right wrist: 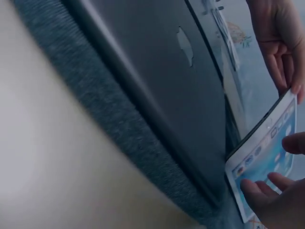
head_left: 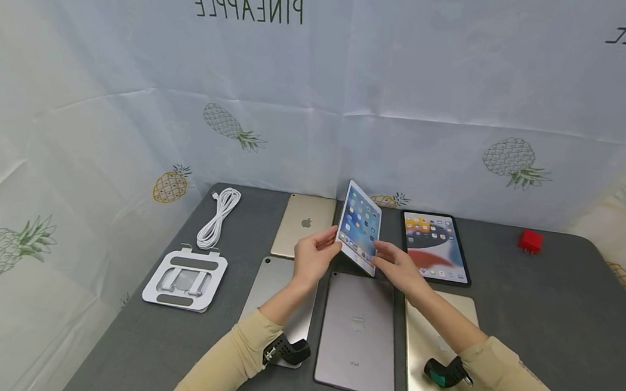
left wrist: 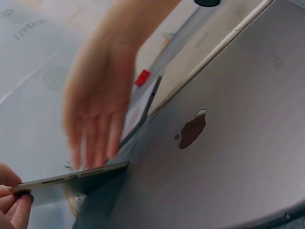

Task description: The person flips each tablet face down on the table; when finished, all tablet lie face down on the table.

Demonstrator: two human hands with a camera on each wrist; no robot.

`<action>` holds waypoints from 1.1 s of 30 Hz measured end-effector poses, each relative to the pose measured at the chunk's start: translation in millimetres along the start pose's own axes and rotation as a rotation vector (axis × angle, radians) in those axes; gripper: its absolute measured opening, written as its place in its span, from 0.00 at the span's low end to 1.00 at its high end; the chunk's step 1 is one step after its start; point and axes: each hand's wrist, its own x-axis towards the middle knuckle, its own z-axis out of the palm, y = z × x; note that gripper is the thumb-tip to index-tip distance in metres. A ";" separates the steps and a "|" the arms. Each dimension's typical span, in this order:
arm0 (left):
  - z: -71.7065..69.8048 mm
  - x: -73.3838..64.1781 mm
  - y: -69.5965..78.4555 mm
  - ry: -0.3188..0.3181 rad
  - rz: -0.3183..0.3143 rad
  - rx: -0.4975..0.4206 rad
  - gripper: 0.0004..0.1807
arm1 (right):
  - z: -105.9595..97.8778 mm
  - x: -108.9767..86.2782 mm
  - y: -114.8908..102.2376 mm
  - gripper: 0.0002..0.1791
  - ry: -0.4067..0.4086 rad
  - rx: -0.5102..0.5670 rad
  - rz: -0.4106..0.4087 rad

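Note:
A white-framed tablet (head_left: pixel 361 222) with its screen lit, showing app icons, is held up at a steep tilt above the table. My left hand (head_left: pixel 314 256) pinches its left edge between thumb and fingers, a grip also seen on the thin edge in the left wrist view. Close to its lower right corner is my right hand (head_left: pixel 402 271), fingers extended at the screen side. In the right wrist view, the right thumb and fingers (right wrist: pixel 281 181) are spread apart over the screen. Below the hands, a grey tablet (head_left: pixel 357 336) lies back up.
Around it lie a gold tablet (head_left: pixel 301 218) at the back, a silver tablet (head_left: pixel 277 289), another gold tablet (head_left: pixel 423 370) under the right forearm, and a black-framed tablet (head_left: pixel 433 248), screen lit. A white folding stand (head_left: pixel 158 283), coiled white cable (head_left: pixel 217 216) and red charger (head_left: pixel 531 240) sit farther out.

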 end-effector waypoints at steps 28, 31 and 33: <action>42.8 -12.2 12.0 -0.205 0.376 0.213 0.23 | -25.4 28.8 -43.2 0.37 0.128 0.215 -0.110; 45.1 -14.4 5.8 -0.232 0.364 0.147 0.27 | -27.2 28.7 -40.9 0.37 0.125 0.244 -0.101; 47.0 -15.6 1.3 -0.252 0.339 0.109 0.29 | -28.4 28.4 -38.9 0.37 0.123 0.244 -0.102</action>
